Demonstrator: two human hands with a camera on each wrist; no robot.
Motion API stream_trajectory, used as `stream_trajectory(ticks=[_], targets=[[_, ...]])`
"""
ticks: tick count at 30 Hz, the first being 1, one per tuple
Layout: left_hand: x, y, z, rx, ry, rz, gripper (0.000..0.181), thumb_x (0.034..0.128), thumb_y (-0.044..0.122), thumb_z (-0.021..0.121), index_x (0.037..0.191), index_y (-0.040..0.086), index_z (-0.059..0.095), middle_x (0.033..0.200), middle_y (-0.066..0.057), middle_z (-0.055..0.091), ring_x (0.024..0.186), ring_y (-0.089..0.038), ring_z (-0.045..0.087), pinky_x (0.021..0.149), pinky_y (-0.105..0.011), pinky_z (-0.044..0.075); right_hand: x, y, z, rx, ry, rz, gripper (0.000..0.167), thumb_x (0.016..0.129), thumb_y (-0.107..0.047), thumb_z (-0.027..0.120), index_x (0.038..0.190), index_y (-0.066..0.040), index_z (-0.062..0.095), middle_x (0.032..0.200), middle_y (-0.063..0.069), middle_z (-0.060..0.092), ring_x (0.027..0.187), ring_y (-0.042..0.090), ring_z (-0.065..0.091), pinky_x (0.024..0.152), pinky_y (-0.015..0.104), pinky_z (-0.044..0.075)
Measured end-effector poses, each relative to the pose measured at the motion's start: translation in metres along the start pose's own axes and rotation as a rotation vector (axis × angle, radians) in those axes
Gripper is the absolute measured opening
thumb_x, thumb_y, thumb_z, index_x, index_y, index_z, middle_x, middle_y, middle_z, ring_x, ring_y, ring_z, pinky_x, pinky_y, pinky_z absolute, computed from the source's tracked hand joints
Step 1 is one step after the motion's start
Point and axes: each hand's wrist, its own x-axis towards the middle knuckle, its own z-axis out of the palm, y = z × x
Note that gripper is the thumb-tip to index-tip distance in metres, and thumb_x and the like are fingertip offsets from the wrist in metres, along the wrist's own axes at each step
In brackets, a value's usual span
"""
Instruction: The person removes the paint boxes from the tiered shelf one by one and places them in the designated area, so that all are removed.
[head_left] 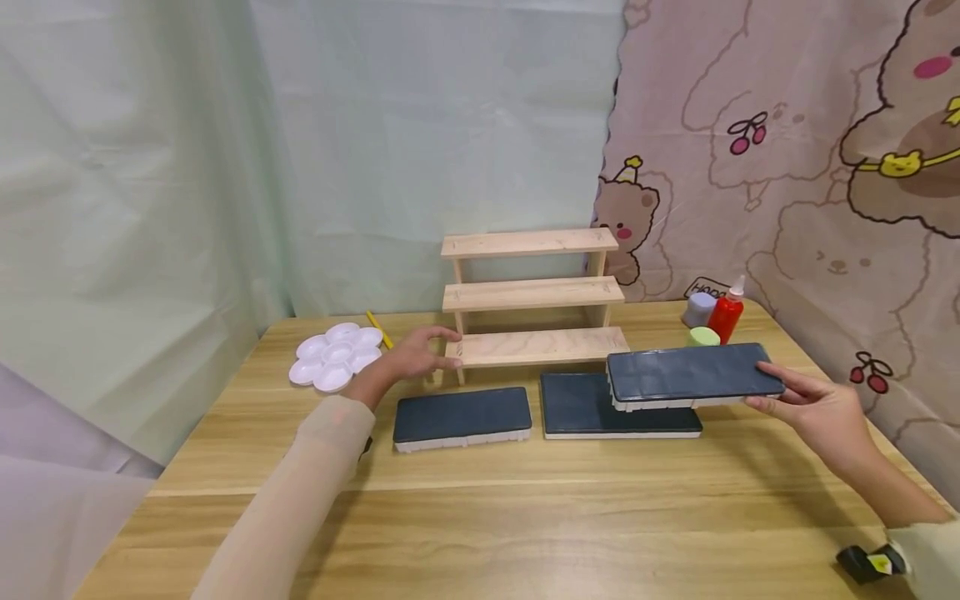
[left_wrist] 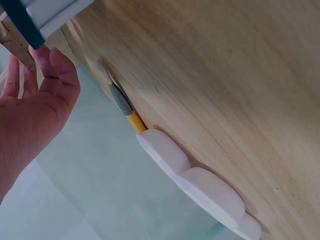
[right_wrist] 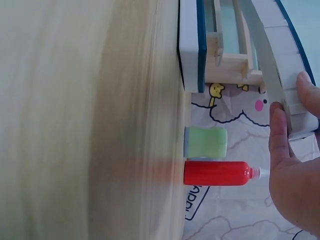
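Observation:
My right hand point(head_left: 825, 410) pinches the right end of a long white case with a dark blue lid point(head_left: 693, 372), thumb below and fingers on the lid. The case hangs level above the table, overlapping a larger dark-lidded case point(head_left: 585, 408) lying behind it. My left hand point(head_left: 417, 354) grips the left end of the lowest board of a three-step wooden stand point(head_left: 540, 347), thumb at its front edge. In the left wrist view, these fingers point(left_wrist: 66, 75) meet the wood. A smaller dark-lidded case point(head_left: 462, 417) lies on the table in front of the stand.
A white flower-shaped palette point(head_left: 335, 357) lies at the left, a yellow-handled paintbrush point(left_wrist: 127, 107) beside it. At the back right stand a red squeeze bottle point(head_left: 726, 317), a green pot point(right_wrist: 207, 142) and a greyish-blue pot point(head_left: 700, 309). Curtains hang behind the wooden table point(head_left: 480, 517).

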Motion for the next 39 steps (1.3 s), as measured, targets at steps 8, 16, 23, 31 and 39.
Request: stream_trajectory(ticks=[8, 16, 23, 31, 39], targets=[[-0.001, 0.000, 0.001, -0.006, -0.003, 0.004, 0.054, 0.0893, 0.024, 0.076, 0.138, 0.009, 0.057, 0.147, -0.018, 0.044, 0.080, -0.026, 0.060, 0.078, -0.036, 0.049, -0.007, -0.002, 0.000, -0.023, -0.022, 0.027, 0.050, 0.082, -0.025, 0.084, 0.129, -0.020, 0.068, 0.109, -0.036, 0.053, 0.086, -0.020, 0.053, 0.061, 0.009, 0.047], [0.000, -0.001, 0.001, 0.009, 0.003, 0.004, 0.054, 0.0892, 0.025, 0.076, 0.137, 0.010, 0.057, 0.146, -0.017, 0.045, 0.081, -0.026, 0.061, 0.079, -0.037, 0.049, -0.011, -0.004, 0.000, 0.011, -0.045, 0.039, 0.048, 0.081, -0.020, 0.084, 0.127, -0.021, 0.070, 0.106, -0.038, 0.052, 0.085, -0.018, 0.054, 0.059, 0.011, 0.046], [0.002, -0.002, 0.002, 0.011, 0.012, 0.003, 0.053, 0.0888, 0.024, 0.077, 0.136, 0.010, 0.058, 0.147, -0.017, 0.045, 0.082, -0.024, 0.061, 0.084, -0.039, 0.049, -0.013, -0.008, 0.001, -0.034, -0.056, 0.046, 0.046, 0.079, -0.024, 0.086, 0.124, -0.025, 0.072, 0.101, -0.040, 0.052, 0.082, -0.016, 0.055, 0.055, 0.014, 0.045], [0.002, -0.003, 0.001, 0.003, 0.009, -0.003, 0.053, 0.0888, 0.025, 0.077, 0.137, 0.011, 0.058, 0.149, -0.016, 0.043, 0.085, -0.024, 0.060, 0.088, -0.041, 0.048, -0.016, -0.011, 0.004, 0.008, -0.073, 0.041, 0.045, 0.078, -0.019, 0.087, 0.121, -0.022, 0.074, 0.099, -0.039, 0.054, 0.079, -0.013, 0.056, 0.048, 0.019, 0.040], [0.002, -0.002, 0.001, 0.016, 0.005, 0.001, 0.054, 0.0884, 0.028, 0.077, 0.137, 0.012, 0.058, 0.150, -0.016, 0.042, 0.090, -0.026, 0.060, 0.093, -0.045, 0.047, -0.019, -0.015, 0.005, 0.056, -0.108, 0.027, 0.045, 0.078, -0.011, 0.086, 0.121, -0.019, 0.074, 0.100, -0.036, 0.058, 0.074, -0.007, 0.062, 0.053, 0.015, 0.048]])
